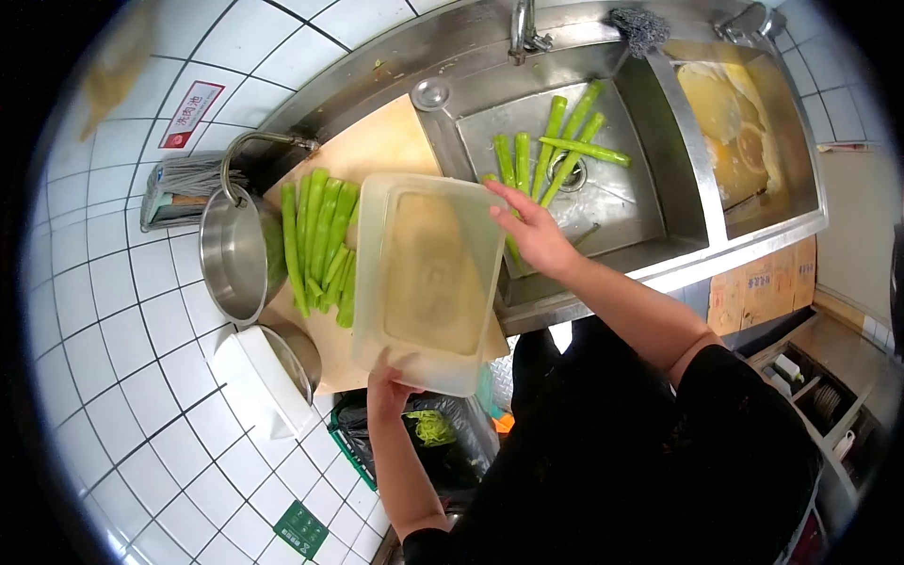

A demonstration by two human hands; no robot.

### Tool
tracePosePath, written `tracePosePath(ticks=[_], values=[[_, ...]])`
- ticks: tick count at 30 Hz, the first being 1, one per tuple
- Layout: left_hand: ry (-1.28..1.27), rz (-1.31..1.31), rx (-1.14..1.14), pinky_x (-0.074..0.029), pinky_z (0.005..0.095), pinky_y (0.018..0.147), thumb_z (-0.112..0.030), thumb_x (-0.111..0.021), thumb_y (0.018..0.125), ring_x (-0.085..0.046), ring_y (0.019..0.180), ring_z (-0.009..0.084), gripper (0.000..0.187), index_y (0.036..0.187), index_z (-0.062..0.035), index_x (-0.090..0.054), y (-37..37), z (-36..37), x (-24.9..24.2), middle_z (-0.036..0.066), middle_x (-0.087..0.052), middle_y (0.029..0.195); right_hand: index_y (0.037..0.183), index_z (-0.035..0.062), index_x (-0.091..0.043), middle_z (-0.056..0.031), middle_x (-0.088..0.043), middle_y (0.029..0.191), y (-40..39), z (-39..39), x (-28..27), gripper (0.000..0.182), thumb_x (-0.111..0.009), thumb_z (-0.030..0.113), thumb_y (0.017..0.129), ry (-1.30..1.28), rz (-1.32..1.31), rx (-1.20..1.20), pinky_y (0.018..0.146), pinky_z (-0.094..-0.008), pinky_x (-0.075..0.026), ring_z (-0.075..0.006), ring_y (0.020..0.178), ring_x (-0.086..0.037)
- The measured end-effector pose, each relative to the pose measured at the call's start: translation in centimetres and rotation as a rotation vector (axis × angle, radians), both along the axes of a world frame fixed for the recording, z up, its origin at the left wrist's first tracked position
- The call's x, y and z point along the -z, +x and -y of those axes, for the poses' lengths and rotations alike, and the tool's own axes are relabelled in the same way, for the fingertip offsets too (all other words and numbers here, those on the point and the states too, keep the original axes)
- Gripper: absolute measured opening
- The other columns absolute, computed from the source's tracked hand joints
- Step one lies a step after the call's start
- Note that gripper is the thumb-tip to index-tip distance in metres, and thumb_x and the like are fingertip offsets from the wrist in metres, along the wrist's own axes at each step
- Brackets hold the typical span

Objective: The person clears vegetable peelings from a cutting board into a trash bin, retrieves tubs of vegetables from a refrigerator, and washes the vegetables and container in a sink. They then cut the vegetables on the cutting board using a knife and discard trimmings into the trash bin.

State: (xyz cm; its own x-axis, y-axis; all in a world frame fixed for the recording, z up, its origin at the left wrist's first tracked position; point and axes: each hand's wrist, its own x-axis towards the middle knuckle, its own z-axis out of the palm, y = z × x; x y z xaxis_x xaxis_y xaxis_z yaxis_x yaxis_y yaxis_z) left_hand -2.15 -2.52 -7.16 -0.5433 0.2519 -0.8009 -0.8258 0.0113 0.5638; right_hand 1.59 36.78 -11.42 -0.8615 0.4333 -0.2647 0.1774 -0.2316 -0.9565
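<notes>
A translucent plastic bin (438, 273) is held between my two hands above the cutting board (400, 141). My right hand (535, 234) grips its right rim near the top corner. At the lower left edge, my left hand (386, 388) is closed around the rim, its fingers partly seen through the plastic. Peeled green stalks (320, 226), apparently celtuce, lie piled on the board just left of the bin, which covers some of the board. More celtuce stalks (556, 141) rest in the sink basin (626, 221), around the drain.
A second basin (734, 141) with cloudy yellowish contents adjoins on the right. Steel pots (240, 254) and a white container (259, 381) stand along the tiled wall. Below the board sits a black-lined crate (471, 443) with green peelings. A faucet (523, 33) overhangs the sink.
</notes>
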Motion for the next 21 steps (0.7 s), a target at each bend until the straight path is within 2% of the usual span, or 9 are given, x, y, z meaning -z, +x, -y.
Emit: tracePosePath(ticks=[2,5,8,11,14,17,21], values=[[-0.036,-0.044,0.023,-0.065,0.0436,0.057,-0.007,-0.048,0.080,-0.072,0.078,0.0365,0.058,0.137,0.0037,-0.044,0.1,-0.3,-0.5,0.028,-0.066,0.113,0.141,0.0012,-0.051,-0.0171,-0.057,0.139,0.1,0.0,-0.6,0.052,-0.055,0.033,0.101,-0.107,0.015,0.083,0.111,-0.0341,-0.035,-0.0268,0.131,-0.050],[-0.051,-0.041,0.033,-0.065,0.0446,0.057,-0.004,-0.048,0.078,-0.072,0.081,0.0370,0.057,0.134,0.0037,-0.045,0.3,-1.6,-2.8,0.026,-0.066,0.110,0.143,0.0023,-0.049,-0.0152,-0.055,0.141,-0.2,-0.8,-0.8,0.052,-0.056,0.029,0.099,-0.468,-0.009,0.216,0.111,-0.0325,-0.034,-0.0260,0.132,-0.048],[-0.048,-0.104,0.088,-0.065,0.0450,0.058,-0.003,-0.047,0.076,-0.072,0.082,0.0371,0.056,0.131,0.0046,-0.046,0.2,-3.1,-5.3,0.025,-0.066,0.109,0.143,0.0010,-0.049,-0.0143,-0.054,0.141,0.0,-1.1,0.4,0.056,-0.055,0.035,0.099,-0.456,0.031,0.303,0.111,-0.0337,-0.034,-0.0261,0.132,-0.047],[-0.122,-0.149,0.141,-0.065,0.0449,0.058,-0.002,-0.046,0.075,-0.072,0.084,0.0365,0.054,0.128,0.0065,-0.048,0.0,-5.8,-8.6,0.024,-0.066,0.110,0.145,0.0072,-0.046,-0.0075,-0.052,0.143,0.5,-1.7,3.2,0.059,-0.049,0.045,0.100,-0.526,0.101,0.321,0.112,-0.0458,-0.030,-0.0225,0.134,-0.043],[-0.181,-0.174,0.181,-0.065,0.0442,0.058,-0.001,-0.046,0.074,-0.072,0.085,0.0360,0.053,0.126,0.0082,-0.048,-0.3,-8.8,-10.9,0.024,-0.066,0.109,0.144,0.0014,-0.046,-0.0151,-0.052,0.143,1.5,-2.2,4.4,0.065,-0.049,0.047,0.098,-0.674,0.089,0.435,0.111,-0.0400,-0.034,-0.0272,0.134,-0.043],[-0.225,-0.217,0.287,-0.064,0.0421,0.058,-0.002,-0.046,0.075,-0.072,0.083,0.0334,0.055,0.130,0.0081,-0.047,-1.0,-12.7,-12.8,0.023,-0.065,0.108,0.144,0.0027,-0.046,-0.0160,-0.049,0.146,2.6,-3.5,4.1,0.062,-0.045,0.046,0.100,-0.872,0.056,0.473,0.112,-0.0431,-0.035,-0.0290,0.135,-0.042],[-0.246,-0.279,0.458,-0.065,0.0394,0.058,-0.007,-0.047,0.077,-0.073,0.082,0.0324,0.059,0.134,0.0095,-0.043,-2.4,-19.3,-13.3,0.022,-0.066,0.111,0.151,0.0050,-0.037,-0.0138,-0.041,0.154,3.5,-6.0,9.2,0.066,-0.033,0.051,0.103,-1.101,0.025,0.506,0.116,-0.0481,-0.031,-0.0315,0.138,-0.041]])
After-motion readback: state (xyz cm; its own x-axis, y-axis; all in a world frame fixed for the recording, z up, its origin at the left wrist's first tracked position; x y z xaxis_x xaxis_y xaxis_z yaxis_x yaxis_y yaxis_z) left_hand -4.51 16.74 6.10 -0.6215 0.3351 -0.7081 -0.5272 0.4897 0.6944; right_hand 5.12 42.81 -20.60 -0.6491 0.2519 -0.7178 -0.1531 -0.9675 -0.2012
